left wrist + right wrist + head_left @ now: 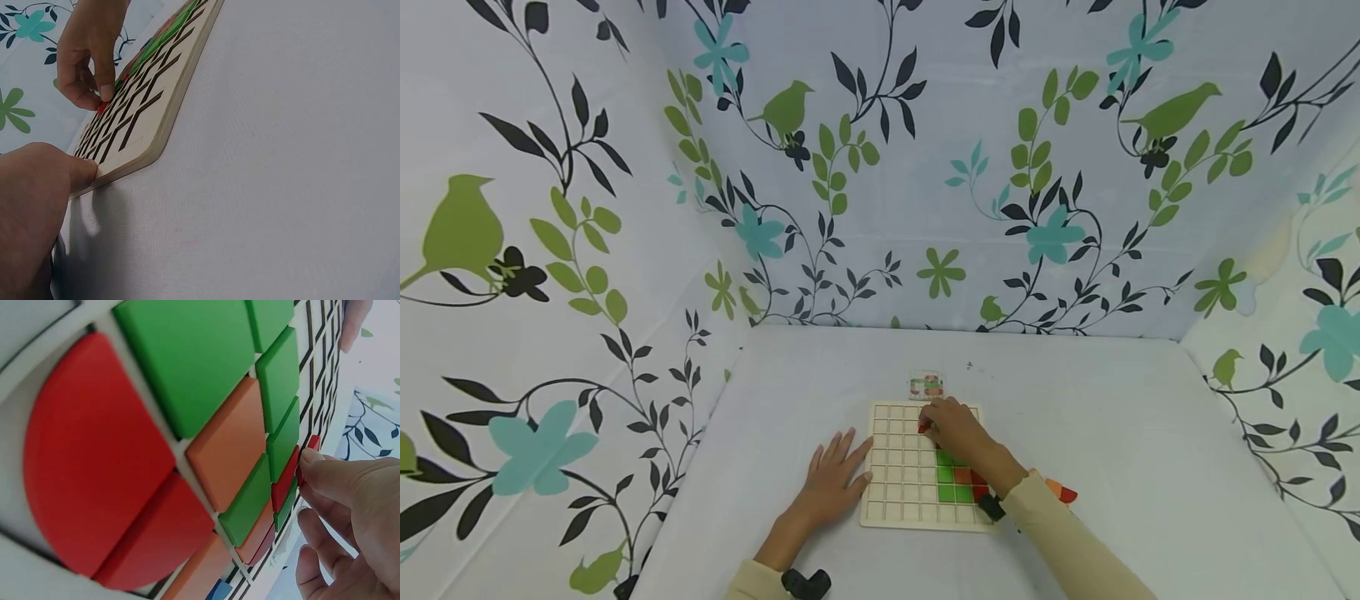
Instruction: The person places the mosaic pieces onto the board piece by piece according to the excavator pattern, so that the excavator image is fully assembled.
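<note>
A square wooden grid board (895, 496) lies on the white table. My left hand (831, 482) rests flat beside its left edge with fingers spread, and the thumb touches the rim in the left wrist view. Over the upper part of the board, my right hand (958, 429) pinches a small red tile (314, 443) between thumb and fingertips, at the grid's surface. Green tiles (187, 356), orange tiles (228, 444) and red tiles fill cells on the board's right side, partly hidden by the right forearm in the head view. A rounded red piece (94, 450) shows large in the right wrist view.
A small card with a coloured pattern (927, 385) lies just beyond the board's far edge. Loose orange and red pieces (1062, 490) lie right of the board, partly behind the right sleeve. Patterned cloth walls (880, 208) enclose the table's back and sides.
</note>
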`<state>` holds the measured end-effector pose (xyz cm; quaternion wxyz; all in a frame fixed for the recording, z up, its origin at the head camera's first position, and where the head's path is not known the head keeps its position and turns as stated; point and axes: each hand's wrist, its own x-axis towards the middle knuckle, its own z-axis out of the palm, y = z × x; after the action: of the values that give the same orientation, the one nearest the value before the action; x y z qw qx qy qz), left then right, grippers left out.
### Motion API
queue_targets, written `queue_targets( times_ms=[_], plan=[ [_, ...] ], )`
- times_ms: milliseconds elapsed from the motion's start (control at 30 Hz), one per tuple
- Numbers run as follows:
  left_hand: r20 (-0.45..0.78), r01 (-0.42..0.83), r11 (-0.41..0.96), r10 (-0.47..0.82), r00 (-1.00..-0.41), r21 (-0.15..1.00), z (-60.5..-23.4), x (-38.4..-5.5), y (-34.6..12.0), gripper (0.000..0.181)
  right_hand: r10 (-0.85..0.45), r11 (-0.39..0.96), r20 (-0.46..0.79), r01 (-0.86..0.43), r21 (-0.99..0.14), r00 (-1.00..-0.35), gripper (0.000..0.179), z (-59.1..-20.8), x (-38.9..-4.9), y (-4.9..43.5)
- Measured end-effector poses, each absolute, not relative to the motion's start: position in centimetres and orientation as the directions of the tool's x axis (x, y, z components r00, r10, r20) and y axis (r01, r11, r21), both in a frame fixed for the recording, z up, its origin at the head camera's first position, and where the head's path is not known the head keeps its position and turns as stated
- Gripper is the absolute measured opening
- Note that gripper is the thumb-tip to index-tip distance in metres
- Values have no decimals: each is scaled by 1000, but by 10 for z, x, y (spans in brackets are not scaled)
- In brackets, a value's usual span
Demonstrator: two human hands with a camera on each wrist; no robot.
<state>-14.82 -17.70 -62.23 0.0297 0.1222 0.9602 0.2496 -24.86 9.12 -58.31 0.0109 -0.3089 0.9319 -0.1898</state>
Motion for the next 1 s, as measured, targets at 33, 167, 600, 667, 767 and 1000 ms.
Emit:
queue_targets(
  times_ms=[33,167,600,667,767,1000],
  plan=[
    [6,222,846,251,-968,485,-622,-148,-177,57,-577,741,97,-570,-356,-811,11,-583,-248,91],
    [16,231,852,253,-967,469,-623,-149,-177,57,-571,756,109,-573,-318,-814,10,-585,-249,92],
    [14,235,856,258,-966,461,-622,-149,-179,58,-563,754,96,-558,-345,-821,9,-581,-249,98],
    [7,229,858,255,-967,459,-621,-149,-179,58,-552,751,86,-540,-379,-829,9,-579,-248,105],
    [13,230,856,253,-967,463,-621,-149,-178,57,-503,770,36,-466,-436,-864,9,-575,-246,120],
    [11,230,854,255,-967,467,-621,-149,-176,57,-248,828,-209,-95,-553,-946,31,-570,-228,175]
  ],
)
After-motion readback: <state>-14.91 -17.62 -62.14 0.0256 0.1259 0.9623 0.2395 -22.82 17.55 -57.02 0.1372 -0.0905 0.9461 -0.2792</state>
